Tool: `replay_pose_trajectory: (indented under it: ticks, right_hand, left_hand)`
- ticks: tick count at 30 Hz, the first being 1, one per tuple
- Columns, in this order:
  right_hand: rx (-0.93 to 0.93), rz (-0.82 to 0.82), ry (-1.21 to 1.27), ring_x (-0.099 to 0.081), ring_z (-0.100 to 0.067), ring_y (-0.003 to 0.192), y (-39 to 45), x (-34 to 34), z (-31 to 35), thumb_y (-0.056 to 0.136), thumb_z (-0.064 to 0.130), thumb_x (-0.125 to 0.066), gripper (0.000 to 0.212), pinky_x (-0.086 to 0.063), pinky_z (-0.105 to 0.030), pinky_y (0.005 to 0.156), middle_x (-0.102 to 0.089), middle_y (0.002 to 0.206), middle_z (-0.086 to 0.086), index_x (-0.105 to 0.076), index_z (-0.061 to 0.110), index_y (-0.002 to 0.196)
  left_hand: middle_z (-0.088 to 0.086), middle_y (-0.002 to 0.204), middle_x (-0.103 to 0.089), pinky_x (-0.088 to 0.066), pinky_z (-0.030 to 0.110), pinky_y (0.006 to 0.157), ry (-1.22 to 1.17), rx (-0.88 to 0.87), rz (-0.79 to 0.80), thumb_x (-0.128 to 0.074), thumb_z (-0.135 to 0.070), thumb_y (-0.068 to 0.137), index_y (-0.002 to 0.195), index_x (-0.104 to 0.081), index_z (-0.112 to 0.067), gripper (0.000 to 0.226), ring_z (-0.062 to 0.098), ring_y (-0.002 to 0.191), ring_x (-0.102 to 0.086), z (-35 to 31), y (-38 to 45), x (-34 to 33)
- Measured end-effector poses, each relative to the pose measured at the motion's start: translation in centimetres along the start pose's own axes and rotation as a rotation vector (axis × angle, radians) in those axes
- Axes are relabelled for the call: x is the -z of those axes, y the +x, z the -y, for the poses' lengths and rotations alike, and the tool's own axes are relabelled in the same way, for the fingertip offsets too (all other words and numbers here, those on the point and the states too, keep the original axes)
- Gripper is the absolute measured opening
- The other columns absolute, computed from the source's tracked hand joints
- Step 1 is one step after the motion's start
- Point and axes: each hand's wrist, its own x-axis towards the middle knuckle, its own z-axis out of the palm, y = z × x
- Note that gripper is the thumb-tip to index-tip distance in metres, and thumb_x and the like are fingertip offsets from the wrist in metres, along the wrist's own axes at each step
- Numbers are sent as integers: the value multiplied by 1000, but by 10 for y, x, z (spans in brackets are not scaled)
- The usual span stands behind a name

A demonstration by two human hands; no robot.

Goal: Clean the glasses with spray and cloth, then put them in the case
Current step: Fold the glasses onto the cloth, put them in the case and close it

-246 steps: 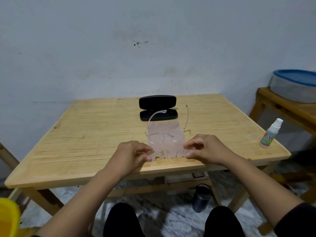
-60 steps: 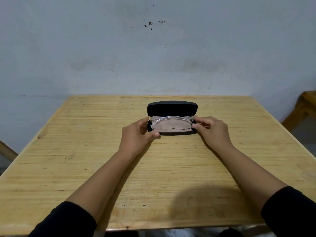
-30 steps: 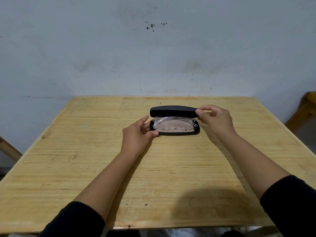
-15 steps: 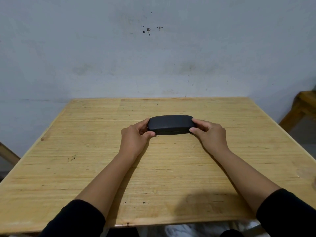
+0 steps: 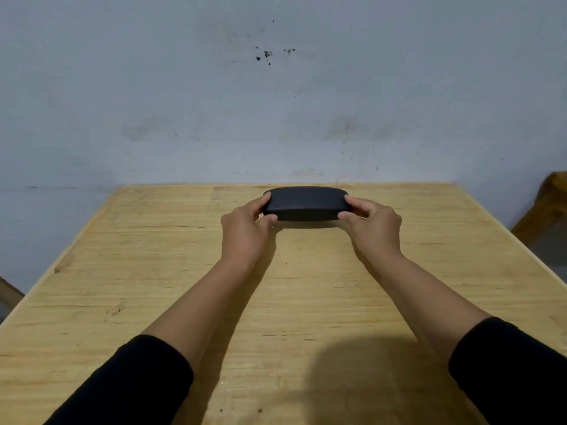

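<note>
At the case's (image 5: 305,203) two ends, left hand (image 5: 245,228) and right hand (image 5: 372,223) pinch its closed shell with curled fingers; it looks rigid, light, smooth, best gripped endwise.

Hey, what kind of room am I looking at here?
Probably a plain home or workshop room, though that is a guess: a bare light wooden table stands against a scuffed, stained pale painted wall, with another brown wooden furniture piece at the right edge.
</note>
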Motion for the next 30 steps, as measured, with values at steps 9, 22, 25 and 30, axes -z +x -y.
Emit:
replay_pose_trajectory:
  ticks: [9,22,25,30]
  right_hand:
    - [-35,14,-73,-56,-15,115,61,-39,-3,81,16,-71,36,-40,-32,104,-64,124,0,-66,20,117]
    - [42,53,-150,-52,-2,96,81,-58,-7,86,14,-66,38,-36,-16,90,-62,127,-4,-62,15,123]
    - [134,104,-241,-55,-11,110,78,-57,-8,89,14,-62,41,-35,-14,89,-59,130,-7,-55,12,129]
    - [266,264,-534,-36,-20,135,72,-48,-9,96,22,-49,52,-29,-26,106,-41,148,-6,-33,13,144]
  left_hand:
    - [4,113,-66,-34,13,93,68,69,4,-61,-15,88,128,-53,-22,42,8,96,-56,15,68,-27]
    - [6,120,-64,-26,8,91,134,68,-22,-61,-14,88,127,-54,-19,40,18,115,-54,32,92,-36]
    - [9,119,-63,-29,13,91,176,66,4,-59,-16,89,130,-51,-21,41,21,116,-53,31,90,-35]
    - [10,110,-65,-37,19,79,341,24,95,-52,-20,92,137,-41,-20,46,19,97,-57,23,85,-29]
